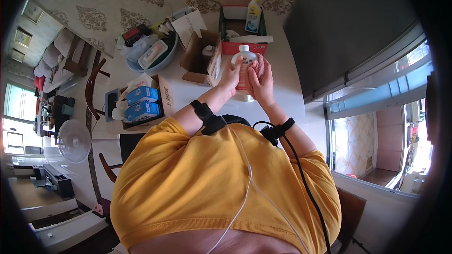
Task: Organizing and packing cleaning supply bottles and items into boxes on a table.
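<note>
A translucent plastic bottle (242, 77) with a white cap and a printed label stands upright or slightly tilted between my two hands, in front of the red-edged box. My left hand (231, 76) grips its left side, thumb across the front. In my right hand (260, 83) is a pink cloth (261, 66), bunched against the bottle's right side. Just below the bottle, near the table's front edge, a small white-capped item (248, 97) shows in part; what it is I cannot tell. Straps with dark devices are on both forearms.
Behind my hands is a green and red box (243, 48) with a yellow-capped cleaner bottle (253, 16). To the left stand an open cardboard box (195, 77) holding a bottle (208, 51), a blue basin (171, 58) of mixed goods, and a carton (166, 95) with blue packs (142, 112).
</note>
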Demonstrator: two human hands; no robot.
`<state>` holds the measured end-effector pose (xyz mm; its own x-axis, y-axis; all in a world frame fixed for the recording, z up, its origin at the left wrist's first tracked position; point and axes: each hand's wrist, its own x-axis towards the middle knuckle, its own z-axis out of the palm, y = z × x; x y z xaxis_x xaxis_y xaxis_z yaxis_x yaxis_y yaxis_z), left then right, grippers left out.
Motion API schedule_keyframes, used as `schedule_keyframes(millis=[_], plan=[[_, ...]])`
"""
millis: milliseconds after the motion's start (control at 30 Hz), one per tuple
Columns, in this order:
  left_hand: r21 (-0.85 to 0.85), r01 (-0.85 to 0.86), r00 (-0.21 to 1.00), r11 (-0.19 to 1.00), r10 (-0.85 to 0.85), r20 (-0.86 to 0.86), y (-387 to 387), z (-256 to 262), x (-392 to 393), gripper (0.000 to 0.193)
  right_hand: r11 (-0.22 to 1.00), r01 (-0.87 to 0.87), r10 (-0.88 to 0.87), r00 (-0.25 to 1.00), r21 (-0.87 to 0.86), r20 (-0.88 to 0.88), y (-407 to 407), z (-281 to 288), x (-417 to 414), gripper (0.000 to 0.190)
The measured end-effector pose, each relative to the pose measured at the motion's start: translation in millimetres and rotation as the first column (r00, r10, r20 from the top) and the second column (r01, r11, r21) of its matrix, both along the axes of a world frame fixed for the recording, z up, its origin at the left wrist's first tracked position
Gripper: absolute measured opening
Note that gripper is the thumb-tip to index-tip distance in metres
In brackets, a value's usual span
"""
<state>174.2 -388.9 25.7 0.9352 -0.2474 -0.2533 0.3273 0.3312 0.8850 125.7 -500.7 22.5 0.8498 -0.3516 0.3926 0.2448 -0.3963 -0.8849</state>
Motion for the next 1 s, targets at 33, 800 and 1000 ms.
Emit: schedule_keyframes(millis=[33,800,1000], plan=[[-0.013,-0.022,1.0,1.0,0.021,-0.013,2.1,-1.7,3.2,0.052,0.998,-0.048,0.048,0.999,0.051,-0.013,1.6,4.7,-4.1,0.053],[0.257,-0.168,0.808,0.952,-0.016,0.589,12.9,18.1,-14.9,0.029,-0.086,-0.126,0.714,0.684,0.988,0.149,-6.8,-58.8,-0.1,0.043],[0.58,0.25,0.32,0.775,-0.632,0.706,55.0,37.3,-0.5,0.064,0.164,-0.097,0.85,0.519,0.982,-0.091,-30.0,-67.4,-7.6,0.037]])
